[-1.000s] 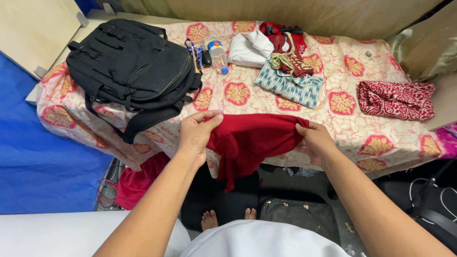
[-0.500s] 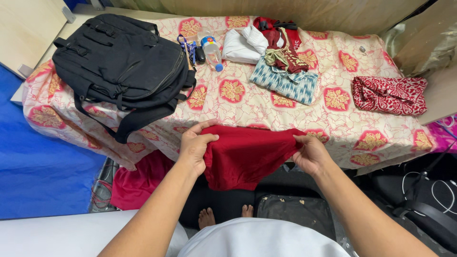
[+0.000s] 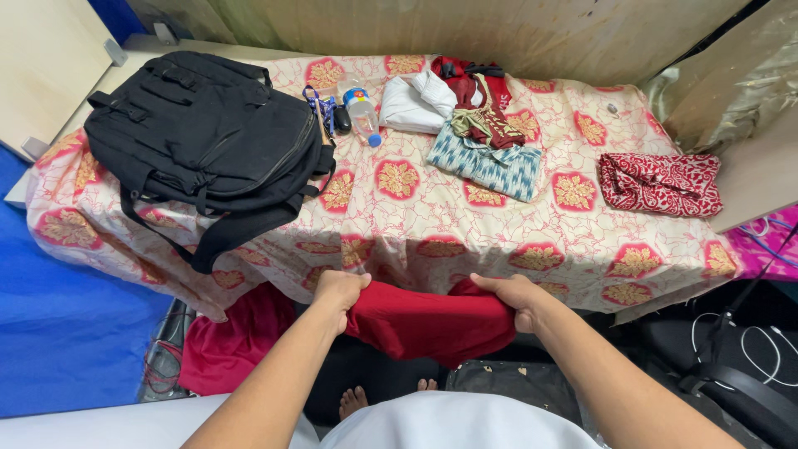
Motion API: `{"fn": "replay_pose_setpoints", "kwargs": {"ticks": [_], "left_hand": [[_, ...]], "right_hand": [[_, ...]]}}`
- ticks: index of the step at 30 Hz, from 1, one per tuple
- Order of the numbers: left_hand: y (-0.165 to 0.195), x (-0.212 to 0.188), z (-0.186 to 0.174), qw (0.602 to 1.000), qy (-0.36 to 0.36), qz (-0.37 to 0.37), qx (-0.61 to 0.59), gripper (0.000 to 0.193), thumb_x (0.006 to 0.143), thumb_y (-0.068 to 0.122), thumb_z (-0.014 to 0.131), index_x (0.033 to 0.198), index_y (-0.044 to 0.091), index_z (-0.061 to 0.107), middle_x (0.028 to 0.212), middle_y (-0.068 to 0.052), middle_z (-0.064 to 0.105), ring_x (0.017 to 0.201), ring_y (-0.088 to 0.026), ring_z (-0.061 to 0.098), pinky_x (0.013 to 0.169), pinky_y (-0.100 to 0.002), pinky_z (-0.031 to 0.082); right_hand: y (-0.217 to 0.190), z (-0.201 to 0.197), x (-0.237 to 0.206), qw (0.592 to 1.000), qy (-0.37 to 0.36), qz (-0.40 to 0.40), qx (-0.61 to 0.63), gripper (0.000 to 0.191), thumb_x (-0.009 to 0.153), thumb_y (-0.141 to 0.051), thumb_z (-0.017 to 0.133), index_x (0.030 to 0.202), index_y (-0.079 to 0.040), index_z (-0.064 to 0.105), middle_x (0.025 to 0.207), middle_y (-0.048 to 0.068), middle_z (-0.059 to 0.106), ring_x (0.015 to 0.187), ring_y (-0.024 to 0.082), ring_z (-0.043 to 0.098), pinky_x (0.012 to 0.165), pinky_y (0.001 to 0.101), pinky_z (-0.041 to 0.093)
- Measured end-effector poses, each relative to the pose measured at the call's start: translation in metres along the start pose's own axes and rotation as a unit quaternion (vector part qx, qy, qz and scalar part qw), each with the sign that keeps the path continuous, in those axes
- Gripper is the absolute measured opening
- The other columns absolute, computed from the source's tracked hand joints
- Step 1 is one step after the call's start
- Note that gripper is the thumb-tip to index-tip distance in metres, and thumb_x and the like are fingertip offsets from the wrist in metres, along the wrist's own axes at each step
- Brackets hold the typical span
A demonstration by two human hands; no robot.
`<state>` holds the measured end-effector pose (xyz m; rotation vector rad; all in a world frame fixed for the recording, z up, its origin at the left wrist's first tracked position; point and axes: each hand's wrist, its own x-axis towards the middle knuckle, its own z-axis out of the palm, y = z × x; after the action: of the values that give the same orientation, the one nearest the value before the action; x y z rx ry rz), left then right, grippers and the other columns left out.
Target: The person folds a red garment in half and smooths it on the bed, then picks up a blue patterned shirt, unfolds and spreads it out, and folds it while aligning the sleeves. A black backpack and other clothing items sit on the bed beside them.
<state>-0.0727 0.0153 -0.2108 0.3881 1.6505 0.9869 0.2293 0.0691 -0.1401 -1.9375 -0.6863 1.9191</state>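
Both the left hand [image 3: 339,293] and right hand [image 3: 517,298] have fingers clenched on a red cloth [image 3: 424,323]; beyond them, a clear bottle [image 3: 363,115] with a blue cap.

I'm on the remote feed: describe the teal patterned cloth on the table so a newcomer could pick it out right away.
On the floral-covered table, look right of the black backpack. The teal patterned cloth lies folded flat just below a white garment. Its blue-green zigzag weave separates it from the red patterned bundle farther right.
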Motion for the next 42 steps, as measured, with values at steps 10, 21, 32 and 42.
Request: {"fn": "replay_pose_setpoints", "kwargs": {"ticks": [10, 21, 32, 42], "left_hand": [[0.031, -0.009, -0.006, 0.975, -0.104, -0.150, -0.125, 0.025, 0.089, 0.001, 0.066, 0.111, -0.012, 0.067, 0.105, -0.026, 0.074, 0.089, -0.036, 0.075, 0.078, -0.053, 0.064], [0.084, -0.032, -0.009, 0.963, -0.176, 0.025, -0.205, 0.012, 0.075, -0.005, 0.060, 0.086, -0.001, 0.062, 0.080, -0.008, 0.067, 0.073, -0.019, 0.066, 0.069, -0.033, 0.057], [0.150, -0.102, -0.015, 0.911, -0.218, 0.344, -0.065, 0.048, 0.079, -0.018, 0.060, 0.123, 0.000, 0.069, 0.097, -0.006, 0.077, 0.085, -0.008, 0.069, 0.078, -0.022, 0.055], [0.165, -0.134, -0.001, 0.857, 0.008, 0.487, 0.170, 0.028, 0.079, -0.004, 0.072, 0.106, 0.004, 0.075, 0.085, -0.008, 0.081, 0.073, -0.008, 0.076, 0.070, -0.026, 0.057]], "right_hand": [[0.002, -0.017, 0.009, 0.992, -0.065, -0.100, 0.043, 0.026, 0.095, -0.017, 0.067, 0.110, 0.003, 0.069, 0.106, 0.017, 0.077, 0.091, 0.026, 0.076, 0.084, 0.0445, 0.062], [-0.031, -0.032, -0.042, 0.963, -0.092, -0.250, 0.036, 0.020, 0.095, -0.011, 0.064, 0.110, 0.001, 0.071, 0.098, 0.013, 0.078, 0.082, 0.021, 0.074, 0.072, 0.0396, 0.057], [-0.072, -0.050, -0.090, 0.877, 0.042, -0.457, -0.142, 0.028, 0.081, 0.001, 0.075, 0.108, -0.001, 0.074, 0.098, 0.006, 0.079, 0.084, 0.009, 0.071, 0.077, 0.0266, 0.055], [-0.087, -0.046, -0.110, 0.843, 0.165, -0.452, -0.242, 0.012, 0.086, -0.004, 0.079, 0.096, 0.001, 0.075, 0.080, 0.009, 0.075, 0.067, 0.013, 0.065, 0.060, 0.0299, 0.050]]}}
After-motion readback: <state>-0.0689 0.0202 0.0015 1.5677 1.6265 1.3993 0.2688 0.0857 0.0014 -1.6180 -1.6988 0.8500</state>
